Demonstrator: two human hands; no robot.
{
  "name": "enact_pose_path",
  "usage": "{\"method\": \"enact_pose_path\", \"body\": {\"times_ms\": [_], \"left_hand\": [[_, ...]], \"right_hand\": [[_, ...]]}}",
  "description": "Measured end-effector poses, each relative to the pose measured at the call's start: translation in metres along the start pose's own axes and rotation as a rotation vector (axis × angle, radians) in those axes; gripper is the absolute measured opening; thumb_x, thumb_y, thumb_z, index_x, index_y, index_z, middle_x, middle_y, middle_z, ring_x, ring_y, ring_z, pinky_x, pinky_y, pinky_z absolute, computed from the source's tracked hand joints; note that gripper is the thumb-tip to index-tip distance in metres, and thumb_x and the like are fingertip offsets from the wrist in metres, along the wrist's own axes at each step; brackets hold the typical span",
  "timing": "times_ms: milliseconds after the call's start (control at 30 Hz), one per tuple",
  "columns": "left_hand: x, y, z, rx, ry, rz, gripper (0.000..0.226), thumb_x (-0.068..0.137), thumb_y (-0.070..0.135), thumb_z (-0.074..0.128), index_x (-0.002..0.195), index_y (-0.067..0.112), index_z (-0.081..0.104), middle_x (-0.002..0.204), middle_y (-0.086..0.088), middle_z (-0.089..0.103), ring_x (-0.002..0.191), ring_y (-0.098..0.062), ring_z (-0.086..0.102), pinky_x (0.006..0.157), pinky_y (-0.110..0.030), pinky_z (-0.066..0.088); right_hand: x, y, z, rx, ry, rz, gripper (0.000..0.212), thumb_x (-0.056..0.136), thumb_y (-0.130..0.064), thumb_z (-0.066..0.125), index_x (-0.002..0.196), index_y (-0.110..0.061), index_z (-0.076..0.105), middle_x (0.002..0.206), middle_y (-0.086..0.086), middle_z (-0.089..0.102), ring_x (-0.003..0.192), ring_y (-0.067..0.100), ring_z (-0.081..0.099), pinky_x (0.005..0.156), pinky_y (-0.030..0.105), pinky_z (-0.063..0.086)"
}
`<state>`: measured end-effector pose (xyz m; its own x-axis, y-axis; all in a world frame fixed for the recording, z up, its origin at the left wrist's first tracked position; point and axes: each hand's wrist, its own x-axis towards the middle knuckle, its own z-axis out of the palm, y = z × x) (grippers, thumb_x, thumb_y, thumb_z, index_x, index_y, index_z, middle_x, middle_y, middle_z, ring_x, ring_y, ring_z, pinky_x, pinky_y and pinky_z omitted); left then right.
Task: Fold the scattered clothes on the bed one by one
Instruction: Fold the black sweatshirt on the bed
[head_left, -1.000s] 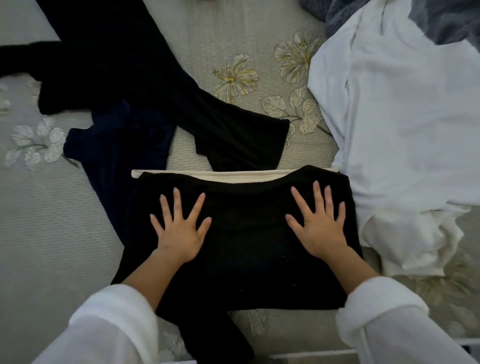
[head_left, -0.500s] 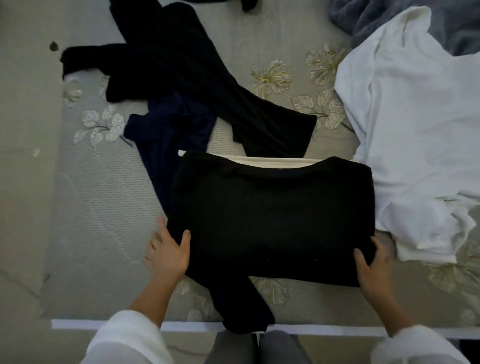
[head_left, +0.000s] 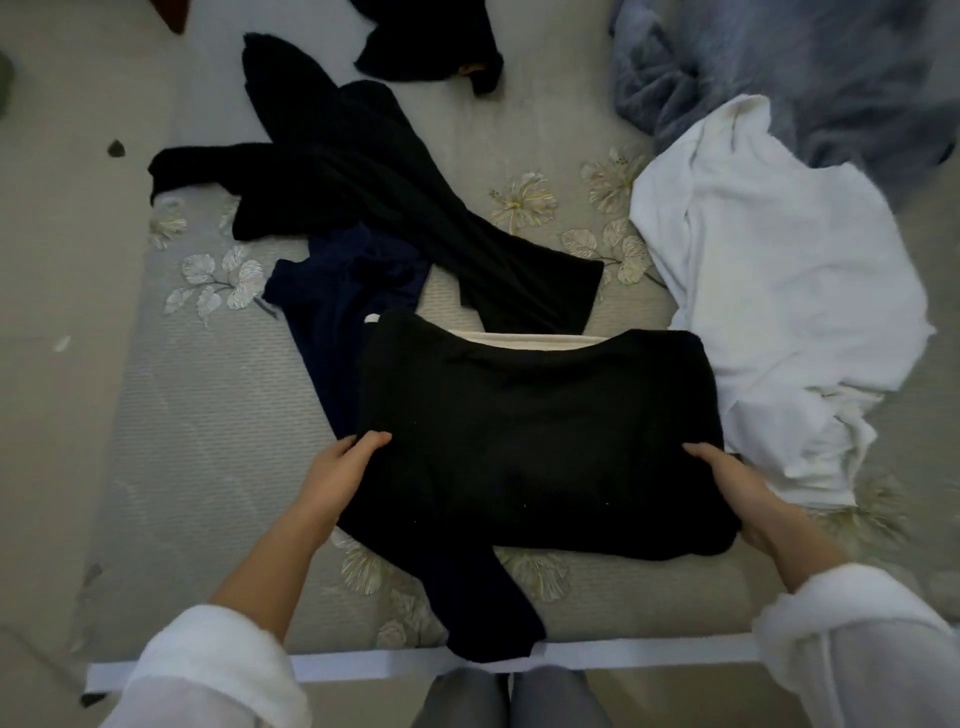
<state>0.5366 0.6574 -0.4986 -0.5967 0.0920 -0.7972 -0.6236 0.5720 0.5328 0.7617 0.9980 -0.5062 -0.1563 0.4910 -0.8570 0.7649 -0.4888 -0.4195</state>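
Folded black garment (head_left: 535, 441): a thick rectangle in the middle of the bed, close to the near edge. It lies on a cream garment (head_left: 524, 342), which shows only as a strip along its 12 o'clock side.
Left hand (head_left: 340, 480): at the garment's 8 o'clock corner. The grip grasps the edge with the thumb on top and the fingers hidden beneath.
Right hand (head_left: 727, 486): at the 4 o'clock corner. The grip is clamped on the edge the same way, thumb above and fingers out of sight under the cloth.
Dark flap (head_left: 478, 603): trails out at 6 o'clock down to the white border (head_left: 363, 667).
Navy garment (head_left: 337, 291): at 10 o'clock, partly under the folded one.
Spread black garment (head_left: 389, 197): at 11 o'clock, with its wide end just beside the cream strip.
Small black piece (head_left: 431, 47): at 12 o'clock, well apart.
White shirt (head_left: 779, 291): at 2 o'clock, crumpled, touching the folded garment's right side.
Grey-blue blanket (head_left: 779, 67): at 1 o'clock beyond the shirt, blurred.
Bed (head_left: 197, 415): grey-green cover with pale flower print.
White sleeves (head_left: 208, 670): pushed up both forearms.
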Motion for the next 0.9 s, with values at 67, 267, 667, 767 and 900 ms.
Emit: {"method": "enact_pose_path", "body": {"times_ms": [67,267,667,767,900], "left_hand": [[-0.011,0.008,0.004,0.052,-0.057,0.046,0.025,0.084,0.042,0.065,0.103,0.027,0.066,0.096,0.001,0.071,0.091,-0.017,0.067,0.073,-0.026,0.051],[-0.053,0.017,0.027,0.218,-0.053,0.188,0.012,0.088,0.020,0.062,0.081,0.019,0.072,0.074,-0.004,0.073,0.074,-0.023,0.070,0.067,-0.034,0.057],[-0.132,0.109,0.129,0.399,-0.396,0.533,0.020,0.088,0.015,0.053,0.079,0.024,0.069,0.072,0.000,0.071,0.068,-0.015,0.068,0.058,-0.026,0.049],[-0.157,0.135,0.181,0.452,-0.443,0.627,0.016,0.087,0.017,0.054,0.079,0.019,0.067,0.070,0.000,0.069,0.063,-0.015,0.066,0.053,-0.026,0.046],[-0.183,0.165,0.268,0.577,-0.509,0.739,0.017,0.088,0.019,0.052,0.080,0.006,0.059,0.068,-0.011,0.061,0.063,-0.024,0.059,0.058,-0.033,0.041]], "right_hand": [[-0.017,-0.002,0.001,-0.041,-0.078,-0.031,0.030,0.090,-0.027,0.060,0.116,-0.012,0.061,0.103,0.009,0.068,0.092,0.026,0.064,0.078,0.035,0.050],[-0.073,0.016,0.001,-0.251,-0.020,-0.383,0.041,0.091,-0.007,0.053,0.131,-0.018,0.054,0.121,0.002,0.061,0.104,0.014,0.054,0.080,0.022,0.042],[-0.170,0.095,-0.110,0.090,0.346,-0.352,0.038,0.096,-0.018,0.049,0.133,-0.029,0.052,0.117,-0.010,0.060,0.102,0.010,0.056,0.081,0.024,0.042],[-0.172,0.104,-0.148,0.205,0.454,-0.367,0.038,0.096,-0.019,0.050,0.133,-0.027,0.053,0.118,-0.009,0.061,0.104,0.012,0.057,0.079,0.022,0.043],[-0.157,0.111,-0.207,0.334,0.561,-0.370,0.034,0.095,-0.021,0.050,0.128,-0.028,0.056,0.117,-0.006,0.062,0.104,0.014,0.057,0.086,0.028,0.044]]}}
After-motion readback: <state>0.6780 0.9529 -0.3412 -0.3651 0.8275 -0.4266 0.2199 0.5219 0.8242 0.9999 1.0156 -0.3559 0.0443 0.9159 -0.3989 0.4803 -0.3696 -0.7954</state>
